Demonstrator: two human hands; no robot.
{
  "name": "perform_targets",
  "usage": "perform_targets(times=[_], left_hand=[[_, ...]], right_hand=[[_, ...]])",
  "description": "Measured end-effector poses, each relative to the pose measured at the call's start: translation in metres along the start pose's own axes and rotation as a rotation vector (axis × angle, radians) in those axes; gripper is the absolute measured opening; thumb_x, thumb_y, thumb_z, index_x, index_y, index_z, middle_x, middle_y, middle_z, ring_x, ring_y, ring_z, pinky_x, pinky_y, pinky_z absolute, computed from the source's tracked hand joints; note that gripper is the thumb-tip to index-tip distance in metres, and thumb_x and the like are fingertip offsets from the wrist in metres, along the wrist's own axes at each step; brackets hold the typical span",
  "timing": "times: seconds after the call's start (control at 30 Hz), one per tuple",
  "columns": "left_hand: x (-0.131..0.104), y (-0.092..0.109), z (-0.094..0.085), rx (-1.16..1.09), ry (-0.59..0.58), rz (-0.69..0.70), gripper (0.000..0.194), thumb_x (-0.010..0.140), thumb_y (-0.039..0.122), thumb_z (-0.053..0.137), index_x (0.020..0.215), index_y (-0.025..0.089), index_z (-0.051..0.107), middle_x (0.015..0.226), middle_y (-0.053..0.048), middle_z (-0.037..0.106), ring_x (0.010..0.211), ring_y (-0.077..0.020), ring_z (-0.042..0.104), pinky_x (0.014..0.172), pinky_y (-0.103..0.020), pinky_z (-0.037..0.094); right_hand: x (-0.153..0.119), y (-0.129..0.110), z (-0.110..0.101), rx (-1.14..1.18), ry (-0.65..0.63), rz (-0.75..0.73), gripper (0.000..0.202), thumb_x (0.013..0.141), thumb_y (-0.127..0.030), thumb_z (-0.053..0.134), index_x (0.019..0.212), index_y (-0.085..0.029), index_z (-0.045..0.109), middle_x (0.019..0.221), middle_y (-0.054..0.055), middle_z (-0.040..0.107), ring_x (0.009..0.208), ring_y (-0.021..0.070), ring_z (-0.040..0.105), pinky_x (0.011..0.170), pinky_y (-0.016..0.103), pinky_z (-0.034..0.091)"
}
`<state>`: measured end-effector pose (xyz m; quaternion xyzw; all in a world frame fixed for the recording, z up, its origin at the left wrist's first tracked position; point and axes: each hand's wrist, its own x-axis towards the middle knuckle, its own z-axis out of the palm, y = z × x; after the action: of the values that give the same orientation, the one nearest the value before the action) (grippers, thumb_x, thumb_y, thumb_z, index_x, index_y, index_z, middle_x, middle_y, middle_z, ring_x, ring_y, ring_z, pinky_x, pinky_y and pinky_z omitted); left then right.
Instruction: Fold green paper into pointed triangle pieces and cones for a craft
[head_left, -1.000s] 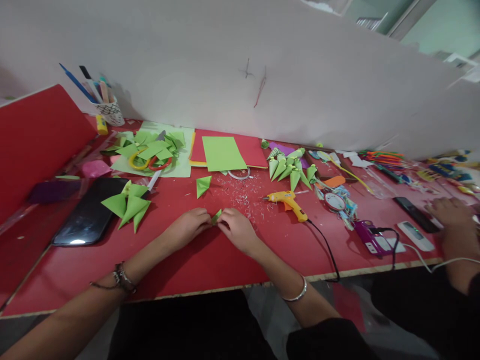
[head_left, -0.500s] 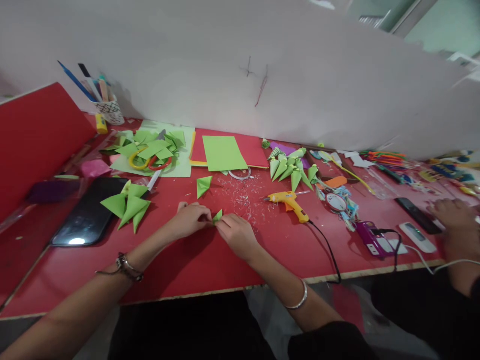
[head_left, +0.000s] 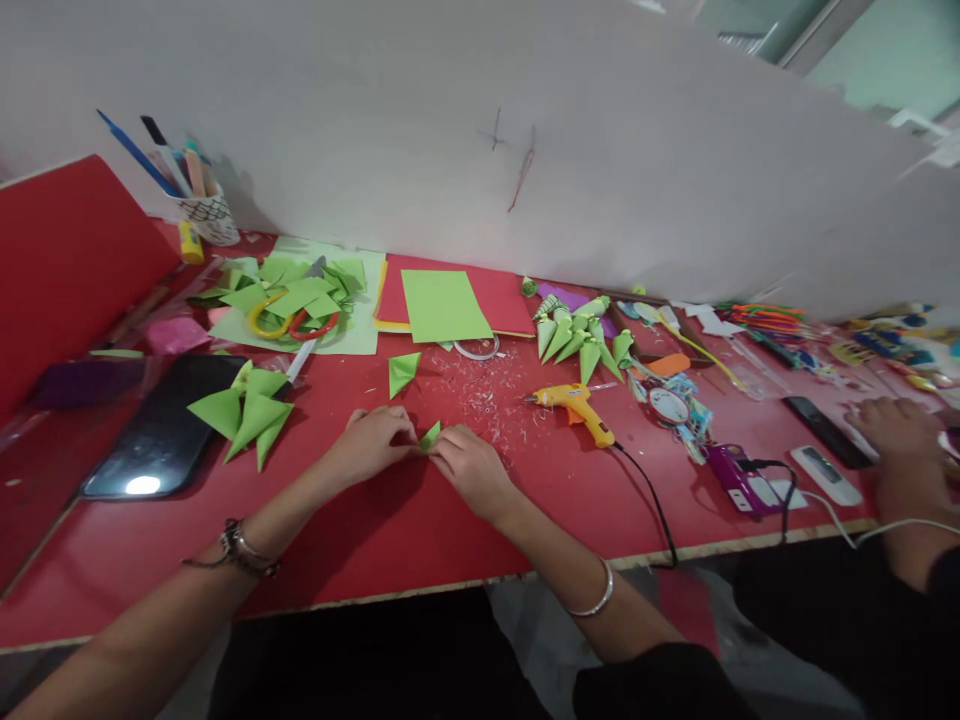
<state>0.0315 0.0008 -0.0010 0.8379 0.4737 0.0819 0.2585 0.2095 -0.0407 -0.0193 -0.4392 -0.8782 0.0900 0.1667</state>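
Note:
A small piece of green paper [head_left: 430, 437] is pinched between my two hands, just above the red table; much of it is hidden by the fingers. My left hand [head_left: 377, 440] is closed on its left side, my right hand [head_left: 469, 465] on its right. Just beyond them lies a folded green paper piece [head_left: 403, 373], touched by neither hand. To the left, several green paper cones [head_left: 251, 410] are joined in a cluster that rests partly over a black phone [head_left: 161, 430].
A yellow glue gun [head_left: 574, 405] with a black cord lies to the right, near scattered scraps. Behind are green paper sheets [head_left: 445, 305], scissors [head_left: 268, 318] among cut pieces, and more green cones [head_left: 574, 335]. Another person's hand [head_left: 896, 430] rests at the far right.
The view has shifted slightly. Both hands stay together at the small green paper, with only a slight shift of the fingers; a little more of the paper shows.

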Motion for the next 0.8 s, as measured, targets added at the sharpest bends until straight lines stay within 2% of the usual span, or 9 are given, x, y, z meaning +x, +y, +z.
perform_targets(times=[0.17,0.3,0.4,0.5,0.7,0.8], left_hand=[[-0.004,0.000,0.002,0.005,0.034,0.031,0.016,0.078,0.030,0.052,0.071,0.019,0.060,0.079,0.000,0.060,0.078,-0.0164,0.055,0.066,-0.027,0.033],[-0.012,0.007,0.004,0.021,0.053,0.052,0.012,0.081,0.024,0.048,0.074,0.018,0.056,0.075,0.001,0.059,0.073,-0.0146,0.055,0.064,-0.026,0.035],[-0.021,0.013,0.007,0.144,0.102,0.114,0.014,0.085,0.020,0.042,0.080,0.018,0.055,0.076,-0.002,0.058,0.070,-0.0144,0.054,0.062,-0.025,0.038],[-0.028,0.015,0.010,0.317,0.150,0.224,0.017,0.086,0.016,0.040,0.092,0.018,0.055,0.082,-0.004,0.060,0.075,-0.0163,0.055,0.068,-0.028,0.040],[-0.030,0.013,0.010,0.485,0.125,0.315,0.019,0.084,0.011,0.042,0.094,0.016,0.057,0.086,-0.006,0.062,0.077,-0.0184,0.055,0.068,-0.030,0.041],[-0.030,0.015,0.009,0.476,0.110,0.314,0.019,0.082,0.011,0.044,0.095,0.014,0.058,0.086,-0.008,0.062,0.078,-0.0209,0.055,0.068,-0.032,0.041]], right_hand=[[0.002,-0.002,-0.002,0.024,-0.006,0.019,0.015,0.087,-0.018,0.044,0.079,-0.016,0.058,0.086,0.006,0.056,0.084,0.0168,0.048,0.074,0.027,0.040],[0.004,-0.003,-0.005,0.097,-0.027,0.073,0.012,0.086,-0.016,0.046,0.080,-0.015,0.057,0.084,0.005,0.056,0.081,0.0155,0.048,0.072,0.025,0.041],[0.008,-0.004,-0.008,0.159,-0.056,0.114,0.012,0.083,-0.009,0.045,0.080,-0.014,0.056,0.084,0.005,0.055,0.083,0.0149,0.048,0.074,0.025,0.040],[0.012,-0.005,-0.011,0.171,-0.080,0.144,0.016,0.080,-0.003,0.043,0.077,-0.013,0.055,0.083,0.005,0.054,0.081,0.0152,0.047,0.074,0.026,0.039],[0.019,-0.001,-0.012,0.282,-0.088,0.183,0.013,0.077,-0.004,0.048,0.072,-0.015,0.054,0.076,0.002,0.053,0.075,0.0135,0.048,0.070,0.024,0.038],[0.021,0.003,-0.013,0.332,-0.103,0.187,0.011,0.075,-0.004,0.053,0.070,-0.014,0.054,0.072,0.001,0.052,0.070,0.0120,0.048,0.066,0.022,0.037]])
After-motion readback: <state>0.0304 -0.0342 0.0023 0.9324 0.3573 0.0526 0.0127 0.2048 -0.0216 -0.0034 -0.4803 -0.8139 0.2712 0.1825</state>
